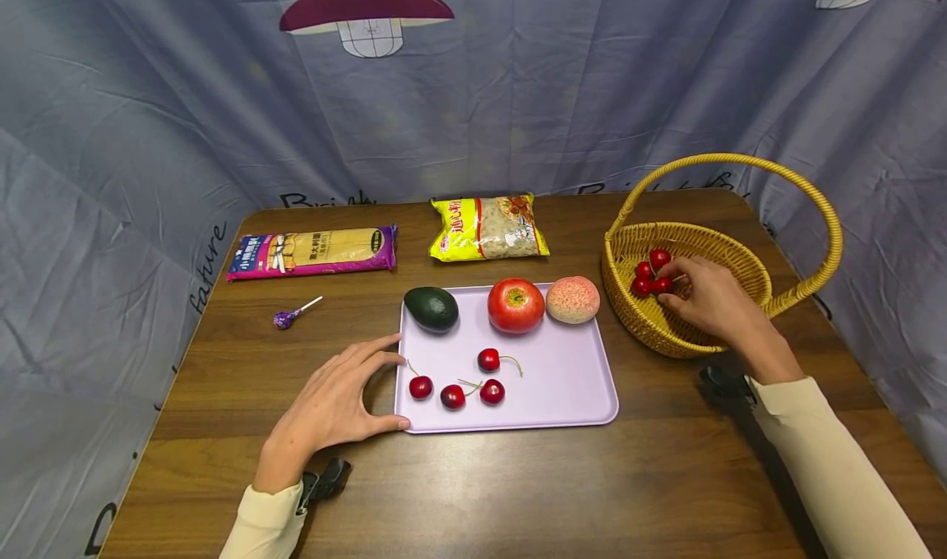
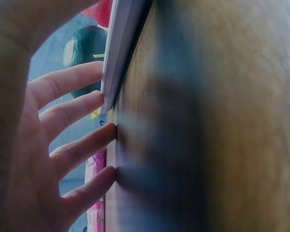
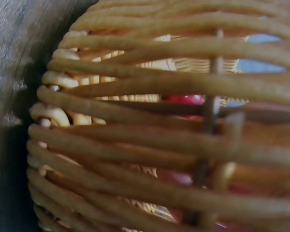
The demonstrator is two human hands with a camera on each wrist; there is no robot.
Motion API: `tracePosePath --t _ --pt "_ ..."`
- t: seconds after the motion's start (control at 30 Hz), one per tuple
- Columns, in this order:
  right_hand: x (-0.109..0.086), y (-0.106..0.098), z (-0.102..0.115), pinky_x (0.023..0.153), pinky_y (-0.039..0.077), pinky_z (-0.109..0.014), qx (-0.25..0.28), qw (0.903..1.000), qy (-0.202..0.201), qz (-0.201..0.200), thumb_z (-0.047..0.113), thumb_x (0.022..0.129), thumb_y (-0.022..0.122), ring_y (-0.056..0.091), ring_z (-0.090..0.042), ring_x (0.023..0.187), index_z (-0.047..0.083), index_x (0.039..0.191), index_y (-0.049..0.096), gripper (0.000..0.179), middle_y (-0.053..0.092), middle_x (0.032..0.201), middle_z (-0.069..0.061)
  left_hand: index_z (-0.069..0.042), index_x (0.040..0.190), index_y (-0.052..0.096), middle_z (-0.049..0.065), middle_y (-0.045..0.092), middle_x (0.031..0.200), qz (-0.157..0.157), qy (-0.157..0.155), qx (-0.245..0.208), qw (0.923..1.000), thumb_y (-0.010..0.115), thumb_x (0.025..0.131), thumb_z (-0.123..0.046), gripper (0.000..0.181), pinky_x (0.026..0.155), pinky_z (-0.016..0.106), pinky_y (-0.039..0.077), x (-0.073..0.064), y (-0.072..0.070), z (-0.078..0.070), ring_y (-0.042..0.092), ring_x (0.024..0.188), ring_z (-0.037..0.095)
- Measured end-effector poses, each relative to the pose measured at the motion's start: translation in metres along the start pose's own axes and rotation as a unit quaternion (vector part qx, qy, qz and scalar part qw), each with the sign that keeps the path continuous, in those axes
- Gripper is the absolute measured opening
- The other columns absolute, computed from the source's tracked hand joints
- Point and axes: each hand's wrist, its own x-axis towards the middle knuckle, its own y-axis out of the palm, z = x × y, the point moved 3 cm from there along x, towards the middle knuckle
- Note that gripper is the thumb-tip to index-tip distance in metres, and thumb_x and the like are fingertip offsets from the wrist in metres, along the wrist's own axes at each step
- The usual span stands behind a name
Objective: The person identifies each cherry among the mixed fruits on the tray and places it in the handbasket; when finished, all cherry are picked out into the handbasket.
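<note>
My right hand [image 1: 709, 296] reaches inside the yellow wicker basket [image 1: 688, 341], its thumb and fingertips pinching a cherry [image 1: 662, 286] at the edge of a small cluster. Other red cherries [image 1: 660, 258] lie against it in the basket. In the right wrist view, the basket's weave [image 3: 135, 140] hides the hand, and only bits of red show through. My left hand [image 1: 333, 394] rests at the left edge of the lilac tray [image 1: 547, 394], fingers spread, thumb and fingertips touching the rim. Several cherries with stems, such as one cherry [image 1: 421, 387], lie on the tray.
An avocado [image 1: 432, 309], a red round fruit [image 1: 515, 305] and a speckled peach [image 1: 573, 299] line the tray's far side. Behind are a spaghetti pack [image 1: 318, 251] and a yellow pasta bag [image 1: 488, 228]. A lollipop [image 1: 284, 319] lies left. The basket's tall handle [image 1: 740, 159] arches over it.
</note>
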Motion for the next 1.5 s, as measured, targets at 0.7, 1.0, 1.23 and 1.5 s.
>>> tracePosePath --t 0.7,1.0,1.23,1.5 --pt "-0.004 -0.024 0.061 0.085 0.057 -0.061 0.014 0.9984 0.015 -0.053 0.012 0.092 0.085 0.071 -0.041 0.103 0.001 0.124 0.071 0.037 0.073 0.12 -0.022 -0.025 0.14 0.068 -0.004 0.045 0.168 0.002 0.0 -0.002 1.0 0.086 0.075 -0.076 0.085 0.109 0.063 0.049 0.0 0.0 -0.001 0.053 0.144 0.028" --pt "-0.001 -0.021 0.099 0.073 0.058 -0.047 0.018 0.9947 -0.054 -0.085 0.007 0.085 0.09 0.069 -0.026 0.086 0.003 0.12 0.074 0.039 0.074 0.106 -0.013 -0.025 0.14 0.067 -0.003 0.045 0.168 0.003 0.002 0.0 1.0 0.086 0.075 -0.075 0.084 0.109 0.062 0.05 0.0 0.0 -0.001 0.053 0.144 0.028" --pt "0.002 -0.01 0.124 0.068 0.058 -0.045 0.009 0.9953 -0.07 -0.067 0.016 0.086 0.092 0.071 -0.025 0.087 0.008 0.123 0.074 0.042 0.074 0.108 -0.009 -0.025 0.141 0.067 -0.002 0.045 0.168 0.003 0.0 0.0 1.0 0.086 0.075 -0.076 0.085 0.109 0.063 0.049 0.0 0.0 -0.001 0.052 0.145 0.029" --pt "-0.001 0.008 0.153 0.058 0.054 -0.035 0.004 0.9918 -0.121 -0.041 0.021 0.084 0.093 0.058 -0.017 0.07 0.01 0.123 0.073 0.045 0.071 0.106 -0.008 -0.025 0.14 0.067 -0.002 0.045 0.168 0.005 0.001 0.001 1.0 0.086 0.075 -0.075 0.084 0.109 0.064 0.049 0.0 -0.001 -0.001 0.053 0.145 0.03"
